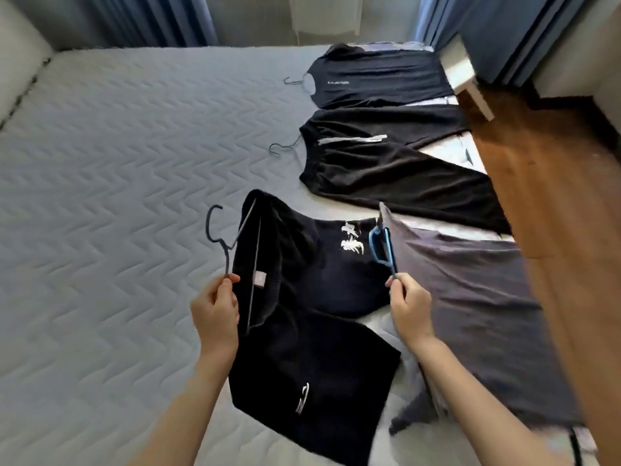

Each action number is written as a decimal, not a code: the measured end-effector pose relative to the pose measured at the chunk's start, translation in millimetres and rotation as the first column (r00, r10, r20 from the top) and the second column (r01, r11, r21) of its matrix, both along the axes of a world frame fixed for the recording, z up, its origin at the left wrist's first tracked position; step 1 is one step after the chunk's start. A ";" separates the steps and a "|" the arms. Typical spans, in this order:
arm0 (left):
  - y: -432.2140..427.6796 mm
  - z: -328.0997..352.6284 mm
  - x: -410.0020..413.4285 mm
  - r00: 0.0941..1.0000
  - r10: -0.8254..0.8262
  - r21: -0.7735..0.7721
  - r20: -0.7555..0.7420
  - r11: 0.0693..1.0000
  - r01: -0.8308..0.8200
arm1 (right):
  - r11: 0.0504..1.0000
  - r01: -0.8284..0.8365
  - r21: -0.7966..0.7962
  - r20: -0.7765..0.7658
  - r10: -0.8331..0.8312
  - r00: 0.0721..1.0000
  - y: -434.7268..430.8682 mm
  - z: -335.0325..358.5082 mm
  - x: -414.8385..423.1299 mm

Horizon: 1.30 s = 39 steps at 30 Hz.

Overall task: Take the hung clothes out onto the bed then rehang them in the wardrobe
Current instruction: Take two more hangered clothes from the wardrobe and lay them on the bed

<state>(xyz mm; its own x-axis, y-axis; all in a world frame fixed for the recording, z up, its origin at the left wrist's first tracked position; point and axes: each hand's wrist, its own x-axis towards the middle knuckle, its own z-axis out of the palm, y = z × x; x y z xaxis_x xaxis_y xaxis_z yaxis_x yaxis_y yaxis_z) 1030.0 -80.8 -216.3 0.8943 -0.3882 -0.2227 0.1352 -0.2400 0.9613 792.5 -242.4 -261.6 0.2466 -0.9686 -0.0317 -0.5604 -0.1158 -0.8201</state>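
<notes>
- My left hand [215, 314] pinches the stem of a dark hanger [215, 230] just below its hook. The black shorts [302, 364] hang from it, draping down over the edge of the bed [117, 163].
- My right hand [411, 311] pinches the near end of a blue hanger [381, 245] carrying a grey garment [477, 290], which trails right and towards me.
- Both hangers run lengthwise away from me, each straight ahead of its own hand, with a black printed shirt [336, 274] lying on the bed between them.
- Black trousers [386, 173] and a black T-shirt [373, 79] lie farther up the bed, hooks pointing left; my right hand is nearer them.
- The wardrobe is out of view, so I'd judge rehanging means turning away from the bed.
</notes>
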 end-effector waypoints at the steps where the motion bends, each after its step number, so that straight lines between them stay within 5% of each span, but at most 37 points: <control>1: 14.1 -22.6 24.8 1.000 0.025 0.048 0.019 0.999 -0.026 | 1.000 -0.012 0.013 -0.012 0.012 1.000 9.2 -17.5 20.9; 9: 103.0 -187.3 174.2 0.972 0.127 0.360 0.199 0.913 -0.193 | 0.995 -0.050 0.083 -0.054 0.055 0.997 44.4 -147.6 143.3; 17: 153.2 -297.5 236.9 0.953 0.129 0.474 0.274 0.844 -0.251 | 0.994 -0.067 0.088 -0.143 0.079 0.986 63.8 -243.6 189.8; 39: 271.0 -337.8 402.0 0.929 0.048 0.726 0.367 0.610 -0.318 | 0.996 -0.084 0.035 -0.202 0.089 0.975 98.0 -278.0 242.9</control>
